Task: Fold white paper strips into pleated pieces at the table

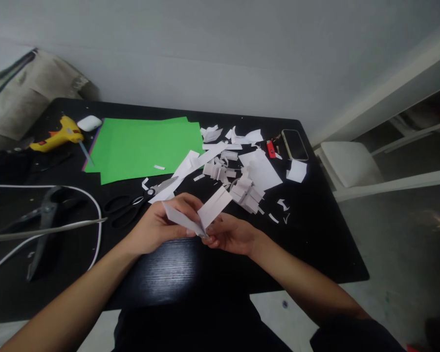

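Pale grey wall (205, 58) is rising behind, black table (311, 249) is standing in front, light patch (168, 271) is glaring near its front edge, white seat (348, 164) is sitting right, grey floor (399, 239) is showing below

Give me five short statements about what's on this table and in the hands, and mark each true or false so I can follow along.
1. The left hand and the right hand both touch the V-shaped paper. True.
2. The scissors nearest the left hand are held in its grip. False: they lie on the table, unheld.
3. A white scrap lies on the green paper. True.
4. The glue gun is blue. False: its body is yellow.
5. The phone lies left of the green paper. False: it lies to the right.
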`<control>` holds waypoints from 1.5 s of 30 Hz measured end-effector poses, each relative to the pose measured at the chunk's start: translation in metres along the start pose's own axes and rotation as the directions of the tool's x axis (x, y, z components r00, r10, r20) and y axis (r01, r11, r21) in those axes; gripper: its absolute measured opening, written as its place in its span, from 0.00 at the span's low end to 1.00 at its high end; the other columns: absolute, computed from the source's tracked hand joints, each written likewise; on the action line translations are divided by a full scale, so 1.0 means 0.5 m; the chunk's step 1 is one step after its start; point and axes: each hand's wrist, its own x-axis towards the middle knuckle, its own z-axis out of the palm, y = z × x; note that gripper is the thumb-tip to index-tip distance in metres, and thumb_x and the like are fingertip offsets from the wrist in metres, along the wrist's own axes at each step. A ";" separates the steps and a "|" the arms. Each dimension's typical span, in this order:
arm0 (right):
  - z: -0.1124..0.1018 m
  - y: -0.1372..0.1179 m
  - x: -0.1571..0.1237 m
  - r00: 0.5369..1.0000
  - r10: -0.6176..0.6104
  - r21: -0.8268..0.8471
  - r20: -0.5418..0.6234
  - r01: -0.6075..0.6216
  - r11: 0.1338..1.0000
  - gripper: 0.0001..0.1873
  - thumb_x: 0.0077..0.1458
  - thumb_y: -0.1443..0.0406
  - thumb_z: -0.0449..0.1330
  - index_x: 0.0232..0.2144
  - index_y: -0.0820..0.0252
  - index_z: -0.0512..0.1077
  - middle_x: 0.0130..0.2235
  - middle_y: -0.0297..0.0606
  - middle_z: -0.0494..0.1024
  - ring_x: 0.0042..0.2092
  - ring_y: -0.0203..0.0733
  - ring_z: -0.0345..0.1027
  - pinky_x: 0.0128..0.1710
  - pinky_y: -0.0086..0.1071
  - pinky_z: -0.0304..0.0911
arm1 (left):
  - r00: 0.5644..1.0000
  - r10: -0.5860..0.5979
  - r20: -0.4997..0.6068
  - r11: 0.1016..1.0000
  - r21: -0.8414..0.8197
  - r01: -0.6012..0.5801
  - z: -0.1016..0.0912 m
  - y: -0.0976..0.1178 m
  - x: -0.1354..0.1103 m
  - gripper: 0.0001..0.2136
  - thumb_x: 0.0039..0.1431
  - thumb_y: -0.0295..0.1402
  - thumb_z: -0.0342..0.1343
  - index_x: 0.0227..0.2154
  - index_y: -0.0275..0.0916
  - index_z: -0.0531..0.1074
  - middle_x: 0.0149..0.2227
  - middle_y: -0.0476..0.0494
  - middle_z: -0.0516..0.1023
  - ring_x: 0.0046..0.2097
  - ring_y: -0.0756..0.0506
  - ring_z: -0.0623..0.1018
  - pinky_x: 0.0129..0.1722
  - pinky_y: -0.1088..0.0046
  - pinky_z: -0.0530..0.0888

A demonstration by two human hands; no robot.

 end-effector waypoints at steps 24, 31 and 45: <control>0.045 0.015 -0.035 0.367 -0.926 -0.897 0.084 0.433 0.090 0.06 0.58 0.65 0.68 0.38 0.53 0.76 0.41 0.40 0.79 0.40 0.43 0.72 0.44 0.39 0.70 | 0.928 -0.201 -0.313 0.960 0.126 0.250 0.004 -0.002 0.005 0.08 0.53 0.37 0.72 0.35 0.41 0.85 0.62 0.40 0.75 0.63 0.34 0.72 0.66 0.54 0.66; 0.049 0.024 -0.030 0.443 -0.873 -0.928 0.204 0.371 -0.028 0.04 0.60 0.66 0.66 0.38 0.53 0.77 0.37 0.39 0.80 0.37 0.44 0.72 0.38 0.39 0.69 | 0.967 -0.110 -0.230 0.938 0.298 0.178 0.018 0.001 0.004 0.05 0.56 0.36 0.70 0.33 0.42 0.84 0.62 0.40 0.73 0.64 0.34 0.70 0.67 0.49 0.62; 0.048 0.012 -0.025 0.552 -0.819 -0.785 -0.156 0.434 0.442 0.04 0.53 0.63 0.72 0.32 0.54 0.80 0.32 0.34 0.80 0.32 0.39 0.73 0.36 0.35 0.71 | 0.953 -0.040 -0.300 0.955 0.270 0.124 0.036 -0.005 -0.006 0.05 0.60 0.34 0.66 0.35 0.39 0.76 0.32 0.49 0.78 0.33 0.49 0.77 0.34 0.73 0.73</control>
